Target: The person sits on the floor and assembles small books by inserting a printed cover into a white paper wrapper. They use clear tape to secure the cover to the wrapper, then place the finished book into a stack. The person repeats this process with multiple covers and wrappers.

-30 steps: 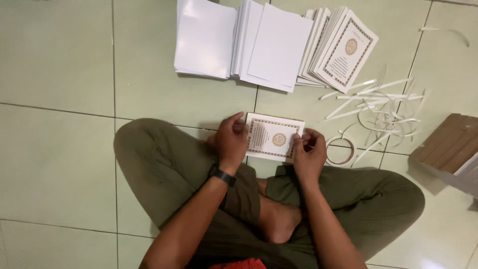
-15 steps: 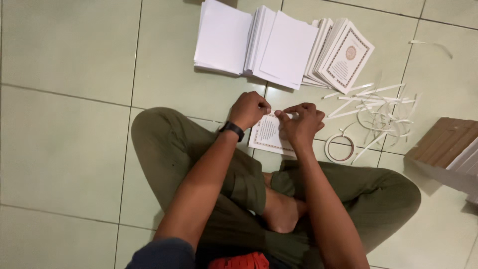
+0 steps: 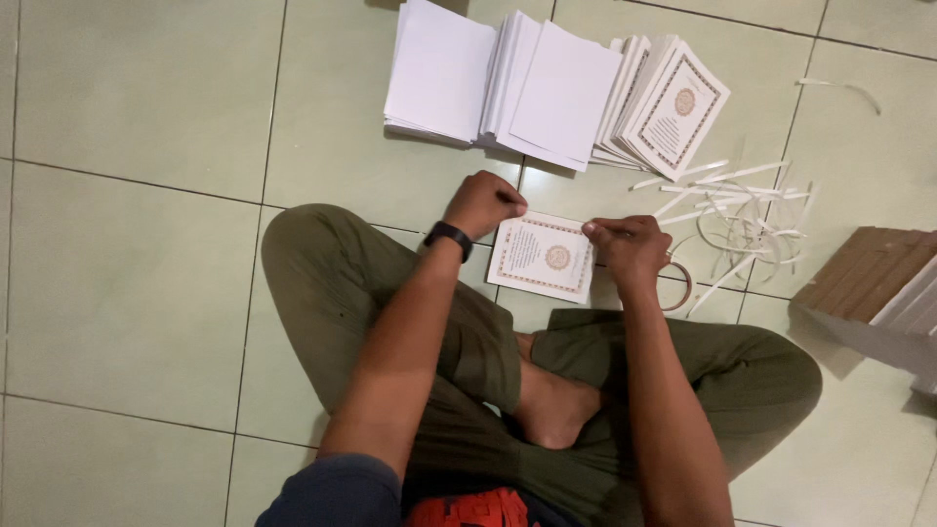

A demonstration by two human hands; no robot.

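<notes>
- The floor (image 3: 127, 283) is laid with pale green tiles crossed by dark grout lines; a person sits on it cross-legged in olive trousers, seen from above, with one bare foot tucked in at lower centre.
- In the upper middle of the frame lies a stack of plain white sheets (image 3: 439, 73), fanned against a second white stack (image 3: 561, 98) just to its right.
- The left hand (image 3: 485, 203), with a black wristband below it, is closed in a loose fist, its fingertips pinching at the upper left corner of the printed card (image 3: 542, 256).
- That card lies flat on the floor at centre frame, just beyond the knees: a white rectangle with an ornate brown border and a round gold emblem in its middle.
- The right hand (image 3: 631, 249) has its fingers pressed together, pinching at the card's upper right edge; what exactly is pinched is too small to tell.
- A pile of bordered cards (image 3: 673, 107) of the same design sits tilted at upper centre right, so a good many look finished while the white stacks appear to be left.
- A roll of tape (image 3: 680, 285) lies partly hidden behind the right hand.
- Thin white paper strips (image 3: 742, 210) are scattered right of centre.
- A brown cardboard box (image 3: 874, 278) sits at the right edge.
</notes>
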